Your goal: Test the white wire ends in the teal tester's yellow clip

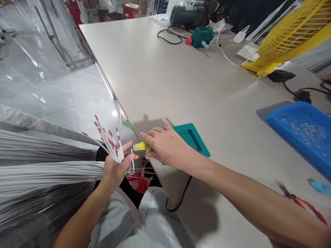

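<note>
My left hand [117, 172] is closed around a bundle of white wires [113, 146] whose tips are reddish brown. Between its thumb and fingertips one wire [132, 167] stands apart from the rest. My right hand [165, 146] reaches over the table edge and grips a small yellow piece with a pale, clear-looking end [141, 146]. That end sits right beside the single wire; whether they touch I cannot tell. Part of the yellow piece is hidden by my fingers, so its kind is unclear. Under my right wrist lies a teal tray [204, 146].
Long white wires [51, 175] hang in thick bunches at my left. On the table [155, 79] are red-handled pliers [292, 196], a blue tray [289, 120] of tiny clear pieces, a yellow fan [292, 38], a green device [203, 36] and loose cords. A metal rack [58, 44] stands beyond.
</note>
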{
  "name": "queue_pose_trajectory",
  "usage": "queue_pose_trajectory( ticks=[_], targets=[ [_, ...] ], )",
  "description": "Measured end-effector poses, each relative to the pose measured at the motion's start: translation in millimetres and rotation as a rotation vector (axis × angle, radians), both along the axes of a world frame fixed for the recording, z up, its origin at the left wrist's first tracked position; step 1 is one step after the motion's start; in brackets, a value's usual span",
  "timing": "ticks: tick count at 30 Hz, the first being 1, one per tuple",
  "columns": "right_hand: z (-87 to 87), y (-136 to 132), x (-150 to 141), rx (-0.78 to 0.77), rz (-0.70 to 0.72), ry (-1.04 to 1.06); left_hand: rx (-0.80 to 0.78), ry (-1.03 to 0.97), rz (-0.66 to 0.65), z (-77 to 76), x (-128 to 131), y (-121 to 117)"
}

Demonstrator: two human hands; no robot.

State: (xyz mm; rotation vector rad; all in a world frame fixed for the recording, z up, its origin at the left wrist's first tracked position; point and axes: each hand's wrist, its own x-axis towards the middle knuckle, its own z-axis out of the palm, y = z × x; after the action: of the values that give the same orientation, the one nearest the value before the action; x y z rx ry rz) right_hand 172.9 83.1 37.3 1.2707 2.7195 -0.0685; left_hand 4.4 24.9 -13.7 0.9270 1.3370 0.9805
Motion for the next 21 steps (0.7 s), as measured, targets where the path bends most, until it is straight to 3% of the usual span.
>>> queue_pose_trajectory(
  ticks=[7,13,15,19,21],
  targets=[
    [-1.1,0,3,0.003,0.005,0.109,0.028,-0.027,0.031,-6.1,-9,-8],
    [-8.1,-36,-10,0.065,-0.009,0.674,0.070,-0.137,0.093,-3.8,-18,-16],
    [-15.0,-48,-20,-0.011,-0.065,0.861,0.061,-0.198,0.095,-0.8,-21,-18],
    [-32.9,-54,-38,-0.361,-0.238,1.192,-0.031,-0.319,0.054,4.3,-26,-21],
    [-41.4,-52,-44,-0.476,-0.260,1.338,-0.059,-0.348,0.032,4.9,-27,-22]
  ],
)
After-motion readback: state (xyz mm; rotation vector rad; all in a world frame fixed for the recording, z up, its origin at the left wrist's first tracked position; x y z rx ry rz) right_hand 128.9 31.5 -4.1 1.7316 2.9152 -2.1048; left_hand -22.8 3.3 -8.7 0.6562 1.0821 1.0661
